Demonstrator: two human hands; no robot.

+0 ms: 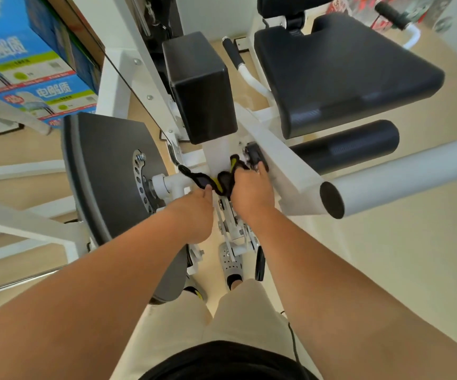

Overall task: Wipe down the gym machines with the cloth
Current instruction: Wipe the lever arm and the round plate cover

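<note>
The left hand (193,212) pinches one end of the cloth (201,180), the right hand (252,192) grips the other end against the frame (216,152), a pad (199,86) just beyond both.

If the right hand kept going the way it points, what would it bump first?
Probably the black knob on the white frame, just beyond the right hand gripping the cloth; depth is unclear.

the cloth (216,180) lies across the machine's post (215,154), held between my left hand (194,212) and right hand (252,193). behind it sits the block pad (199,86); right of that the seat pad (339,72), with the roller pad (345,145) below it. the pivot disc (106,182) stands left.
</note>
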